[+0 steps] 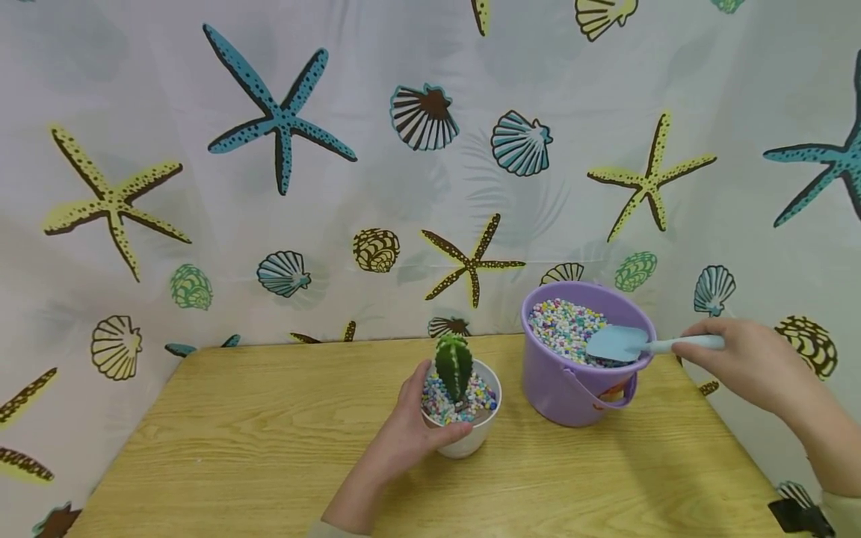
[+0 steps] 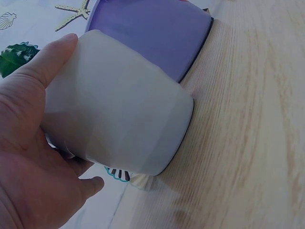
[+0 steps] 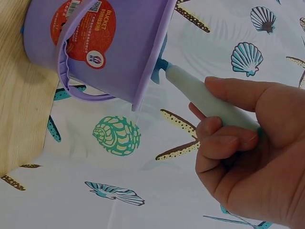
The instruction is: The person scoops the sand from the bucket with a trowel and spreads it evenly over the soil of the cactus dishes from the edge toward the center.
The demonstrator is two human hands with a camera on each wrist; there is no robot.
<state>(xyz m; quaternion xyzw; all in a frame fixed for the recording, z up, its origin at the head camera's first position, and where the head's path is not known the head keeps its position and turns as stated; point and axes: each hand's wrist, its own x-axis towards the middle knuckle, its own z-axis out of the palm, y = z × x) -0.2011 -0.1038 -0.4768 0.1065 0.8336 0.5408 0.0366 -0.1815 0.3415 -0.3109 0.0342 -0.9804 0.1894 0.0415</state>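
A white pot [image 1: 466,446] holds a green cactus [image 1: 454,366] with colorful pebbles [image 1: 479,394] around its base. My left hand [image 1: 410,420] grips this pot from its left side, thumb across the near rim; the left wrist view shows the pot's wall [image 2: 119,105] up close. In my right hand [image 1: 753,362] is the handle of a light blue toy shovel [image 1: 617,344], held between thumb and curled fingers. Its blade rests over the pebbles [image 1: 565,325] in a purple bucket [image 1: 554,385]. The right wrist view shows the pale shovel handle [image 3: 209,98], its blade mostly hidden behind the bucket.
Both containers stand on a wooden table [image 1: 269,441], the bucket to the right of the pot. A curtain [image 1: 377,172] printed with starfish and shells hangs behind and around the table. The bucket's handle [image 1: 605,403] hangs down at its front.
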